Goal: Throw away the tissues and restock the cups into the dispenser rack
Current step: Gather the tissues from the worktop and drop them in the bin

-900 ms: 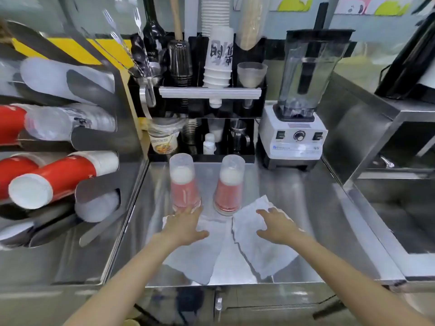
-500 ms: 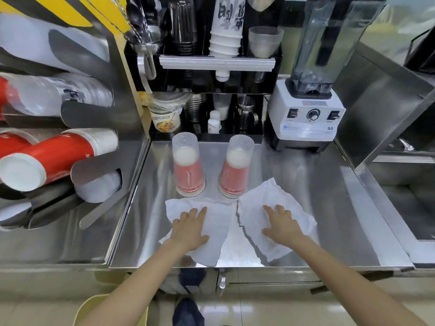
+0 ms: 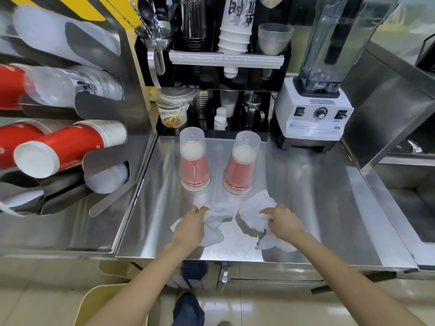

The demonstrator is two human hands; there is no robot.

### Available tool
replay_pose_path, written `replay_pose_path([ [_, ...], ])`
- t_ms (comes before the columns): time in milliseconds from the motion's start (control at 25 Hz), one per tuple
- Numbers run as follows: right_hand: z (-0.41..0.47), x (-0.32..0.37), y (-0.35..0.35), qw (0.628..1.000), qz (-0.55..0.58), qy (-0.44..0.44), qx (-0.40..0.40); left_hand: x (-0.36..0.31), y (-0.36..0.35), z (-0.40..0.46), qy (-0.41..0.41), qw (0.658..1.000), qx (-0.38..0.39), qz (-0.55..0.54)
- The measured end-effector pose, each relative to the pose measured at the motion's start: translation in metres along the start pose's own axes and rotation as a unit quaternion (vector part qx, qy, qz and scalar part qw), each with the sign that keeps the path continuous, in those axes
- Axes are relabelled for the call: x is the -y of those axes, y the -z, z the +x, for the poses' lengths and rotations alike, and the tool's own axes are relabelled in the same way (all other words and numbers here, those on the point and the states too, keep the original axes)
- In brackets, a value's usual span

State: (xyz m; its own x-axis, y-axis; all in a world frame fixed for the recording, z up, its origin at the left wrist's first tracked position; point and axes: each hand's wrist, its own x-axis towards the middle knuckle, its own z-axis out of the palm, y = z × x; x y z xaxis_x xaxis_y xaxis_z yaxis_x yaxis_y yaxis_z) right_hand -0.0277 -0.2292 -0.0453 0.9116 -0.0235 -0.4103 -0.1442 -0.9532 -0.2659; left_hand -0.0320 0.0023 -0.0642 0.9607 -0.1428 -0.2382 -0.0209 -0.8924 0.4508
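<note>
Crumpled tissues (image 3: 217, 217); two upturned cups (image 3: 194, 161)

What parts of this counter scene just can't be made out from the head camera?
- Yellow bin: cut off by the bottom edge and crossed by the left forearm, so its inside is hidden.
- Tissue under the left hand: partly covered by that hand.
- Sink: cut off by the right edge.
- Dispenser rack: its left part runs off frame and is blurred.

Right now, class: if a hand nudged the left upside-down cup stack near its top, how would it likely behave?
The left cup stack is tall on a narrow rim, so it would probably tip rather than slide. It looks like thin plastic over paper, so likely light. The steel counter looks smooth, so a low push might make it skid.
</note>
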Motion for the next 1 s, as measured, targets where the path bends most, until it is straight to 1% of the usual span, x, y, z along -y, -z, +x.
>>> replay_pose_path([
  [120,-0.004,0.005,0.011,0.999,0.011,0.010,-0.046,0.001,0.007,-0.002,-0.017,0.997,-0.060,-0.047],
  [280,-0.010,0.013,0.022,0.991,0.096,0.061,-0.068,-0.002,0.011,-0.002,-0.028,0.992,-0.098,-0.080],
  [440,-0.013,0.017,0.026,0.983,0.144,0.077,-0.086,-0.005,0.011,-0.009,-0.014,0.985,-0.116,-0.131],
  [560,-0.018,0.026,0.030,0.980,0.176,0.080,-0.052,-0.010,0.016,-0.015,0.009,0.975,-0.128,-0.182],
  [640,-0.020,0.033,0.033,0.978,0.188,0.081,-0.030,-0.012,0.020,-0.020,0.031,0.972,-0.127,-0.196],
  [720,-0.018,0.041,0.032,0.977,0.197,0.079,-0.031,-0.010,0.023,-0.025,0.062,0.969,-0.121,-0.208],
  [800,-0.015,0.048,0.030,0.978,0.181,0.098,-0.036,-0.006,0.026,-0.030,0.083,0.963,-0.135,-0.216],
  [1000,-0.009,0.083,0.020,0.974,0.137,0.176,-0.024,0.018,0.043,-0.051,0.087,0.956,-0.182,-0.214],
])
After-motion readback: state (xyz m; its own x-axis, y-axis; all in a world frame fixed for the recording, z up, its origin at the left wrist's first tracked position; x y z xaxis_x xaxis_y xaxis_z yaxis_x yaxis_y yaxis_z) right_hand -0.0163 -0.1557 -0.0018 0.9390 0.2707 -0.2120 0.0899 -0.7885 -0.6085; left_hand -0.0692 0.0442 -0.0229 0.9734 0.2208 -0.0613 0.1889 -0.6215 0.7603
